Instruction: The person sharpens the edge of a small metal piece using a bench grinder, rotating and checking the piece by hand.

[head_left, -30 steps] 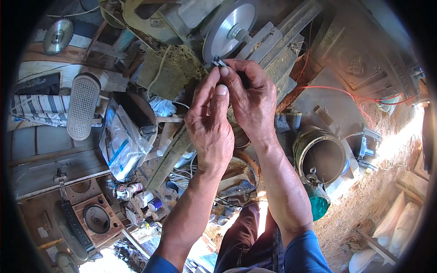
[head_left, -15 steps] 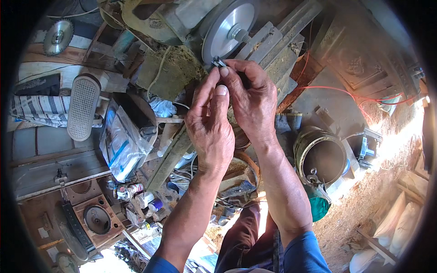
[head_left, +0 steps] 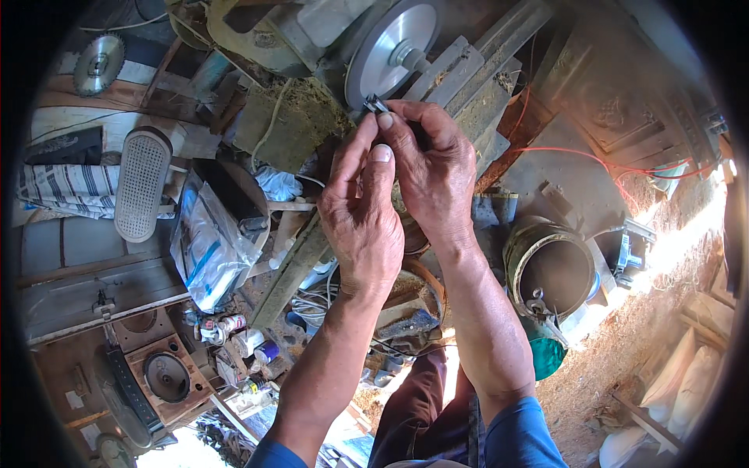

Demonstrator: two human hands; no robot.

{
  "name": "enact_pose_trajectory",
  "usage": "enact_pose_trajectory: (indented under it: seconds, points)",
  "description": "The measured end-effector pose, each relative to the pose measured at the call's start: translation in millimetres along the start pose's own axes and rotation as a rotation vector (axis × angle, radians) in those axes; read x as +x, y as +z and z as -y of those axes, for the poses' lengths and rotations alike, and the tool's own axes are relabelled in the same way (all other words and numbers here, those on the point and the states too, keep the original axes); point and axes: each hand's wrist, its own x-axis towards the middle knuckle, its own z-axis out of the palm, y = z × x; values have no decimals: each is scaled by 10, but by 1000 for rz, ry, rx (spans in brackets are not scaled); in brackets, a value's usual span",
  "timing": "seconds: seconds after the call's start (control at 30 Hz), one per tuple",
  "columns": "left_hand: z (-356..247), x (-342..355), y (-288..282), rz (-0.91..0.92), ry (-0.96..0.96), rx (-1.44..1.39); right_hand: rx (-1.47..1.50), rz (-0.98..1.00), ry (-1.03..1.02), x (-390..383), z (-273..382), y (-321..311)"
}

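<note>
My left hand [head_left: 363, 218] and my right hand [head_left: 433, 179] are raised close together, fingers closed on a small dark, shiny metal piece [head_left: 375, 105]. My right thumb presses on it, and my left fingertips support it from below. The piece is at the lower edge of a pale metal disc wheel [head_left: 388, 48] on a shaft; whether it touches the wheel I cannot tell. Beside the wheel lie dusty grey slide bars [head_left: 468, 86] with chips on them.
A saw blade [head_left: 99, 64] hangs upper left. A plastic bag [head_left: 212, 249], cables and a wooden speaker box [head_left: 168, 373] lie left and below. A metal cylinder [head_left: 548, 269], a thin red hose [head_left: 573, 154] and pale wood pieces [head_left: 694, 390] are on the right.
Both hands and the metal piece stay nearly in place, with only a very slight shift to the right.
</note>
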Motion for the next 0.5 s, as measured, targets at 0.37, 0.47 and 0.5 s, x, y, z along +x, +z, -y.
enact_pose_trajectory:
  seconds: [0.37, 0.47, 0.5]
  points:
    - [19, 10, -10, 23, 32, 78, -17, 7, -16, -5, -4, -13]
    - [10, -23, -8, 57, -21, 28, 81, -54, 79, -70, 9, -47]
    - [-2, -35, -13, 41, -56, 31, 109, -56, 133, -115, 23, -86]
